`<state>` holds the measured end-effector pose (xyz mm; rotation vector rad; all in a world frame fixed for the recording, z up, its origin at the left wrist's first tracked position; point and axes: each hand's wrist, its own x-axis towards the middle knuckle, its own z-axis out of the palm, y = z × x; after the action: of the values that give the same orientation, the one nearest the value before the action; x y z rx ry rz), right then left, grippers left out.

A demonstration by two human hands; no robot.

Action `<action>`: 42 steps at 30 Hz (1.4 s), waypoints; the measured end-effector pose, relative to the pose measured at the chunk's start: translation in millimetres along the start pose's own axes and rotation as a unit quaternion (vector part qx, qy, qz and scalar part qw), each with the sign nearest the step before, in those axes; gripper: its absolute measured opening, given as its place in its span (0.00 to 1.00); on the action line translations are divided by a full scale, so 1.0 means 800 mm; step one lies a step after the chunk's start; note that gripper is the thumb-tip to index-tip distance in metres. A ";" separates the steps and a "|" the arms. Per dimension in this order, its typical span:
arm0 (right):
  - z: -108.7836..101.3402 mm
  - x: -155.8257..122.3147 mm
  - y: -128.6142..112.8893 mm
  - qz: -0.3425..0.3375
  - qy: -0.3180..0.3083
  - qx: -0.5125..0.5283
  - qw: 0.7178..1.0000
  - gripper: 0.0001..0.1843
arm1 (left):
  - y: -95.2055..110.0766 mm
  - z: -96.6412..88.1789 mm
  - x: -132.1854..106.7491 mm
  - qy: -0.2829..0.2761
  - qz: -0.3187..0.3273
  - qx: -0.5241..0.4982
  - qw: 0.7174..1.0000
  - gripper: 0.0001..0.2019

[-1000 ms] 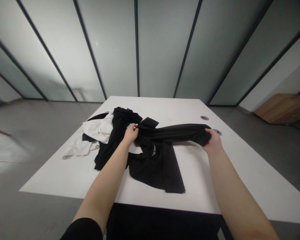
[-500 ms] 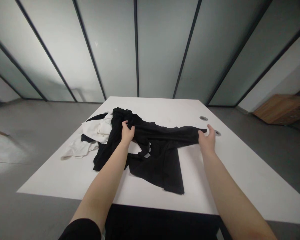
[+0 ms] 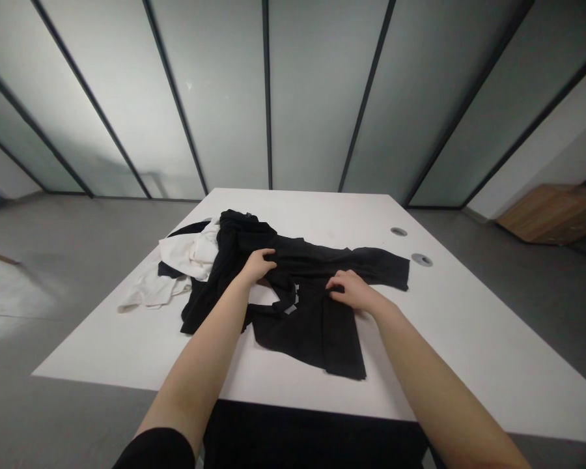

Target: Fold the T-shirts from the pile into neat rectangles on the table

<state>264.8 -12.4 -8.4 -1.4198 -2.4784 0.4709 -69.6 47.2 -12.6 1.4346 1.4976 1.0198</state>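
Looking down from head height, two bare forearms reach forward over a white table [image 3: 469,339] onto a black garment [image 3: 317,319], which lies rumpled straight ahead of the person.

The left hand [image 3: 257,266] rests on the garment's left part, its fingers curled around a raised fold of the cloth. The right hand [image 3: 350,291] lies palm down near the garment's middle, its fingers bent and pointing left. Whether they pinch the fabric or only press on it cannot be told.

The garment's longest part, a sleeve-like band, runs left to right, crosswise to the arms. It starts at the bunched cloth under the left hand and ends in a squared free end [image 3: 395,273] well to the right of the right hand. Both hands touch the garment, and the right hand is the one nearer that free end. A broad flap of the same cloth hangs towards the person, just below the right hand.

Touching the garment's left side is a crumpled white garment [image 3: 180,257]. Just beyond the garment's right end sit two round cable grommets [image 3: 421,259]. Behind the garment stands a frosted glass wall [image 3: 312,98] with dark frames.
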 end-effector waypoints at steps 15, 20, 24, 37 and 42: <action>-0.023 -0.014 0.055 0.159 0.289 0.086 0.940 0.11 | 0.007 0.004 -0.009 0.177 0.061 0.193 0.963 0.30; 0.006 -0.002 0.020 0.063 0.163 0.042 0.984 0.20 | 0.034 0.043 -0.046 0.241 0.110 0.335 0.904 0.23; 0.005 -0.004 0.027 0.113 0.130 0.010 0.985 0.21 | 0.048 0.045 -0.052 0.061 0.267 0.356 0.893 0.13; -0.043 -0.042 0.110 0.358 0.226 0.011 0.906 0.20 | 0.038 -0.003 -0.029 -0.038 0.024 0.451 0.891 0.15; -0.043 -0.030 0.094 0.262 0.270 -0.044 0.926 0.19 | 0.032 0.004 -0.031 0.037 0.102 0.477 0.872 0.13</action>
<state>347.9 7.9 -7.8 -1.9356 -1.6966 0.0351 -56.7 23.2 10.3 2.2796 2.0698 0.4080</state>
